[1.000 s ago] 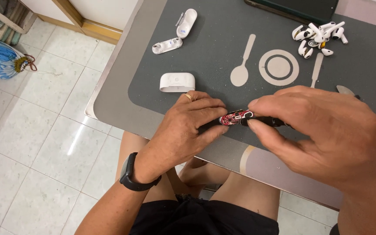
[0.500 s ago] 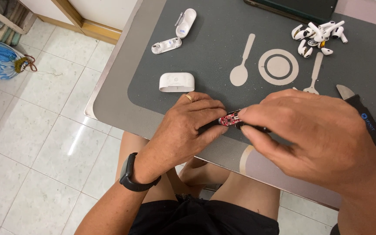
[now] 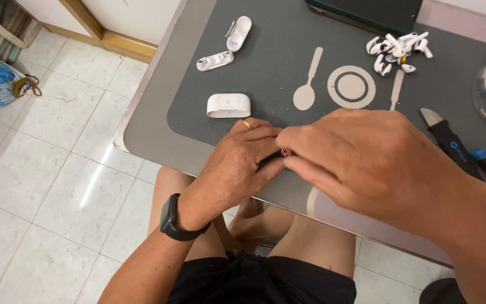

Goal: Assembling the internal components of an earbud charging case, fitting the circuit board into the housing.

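The right hand (image 3: 367,163) had moved in closer than a moment before, so only a bit of the small red part (image 3: 287,152) showed, pinched between the fingers of both hands. The left hand (image 3: 237,163) held it just below the white plastic earbud case (image 3: 229,105) on the grey desk (image 3: 153,135).

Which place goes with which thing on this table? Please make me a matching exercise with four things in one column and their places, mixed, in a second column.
Things:
1. closed white case
2. pile of white earbuds
3. small red part
4. black-handled tool

Places:
A. far side of the grey mat, above the printed ring
B. between the fingertips of the left hand and the right hand
C. just beyond the left hand's knuckles
D. to the right of the right hand

Pairs: 1-C, 2-A, 3-B, 4-D
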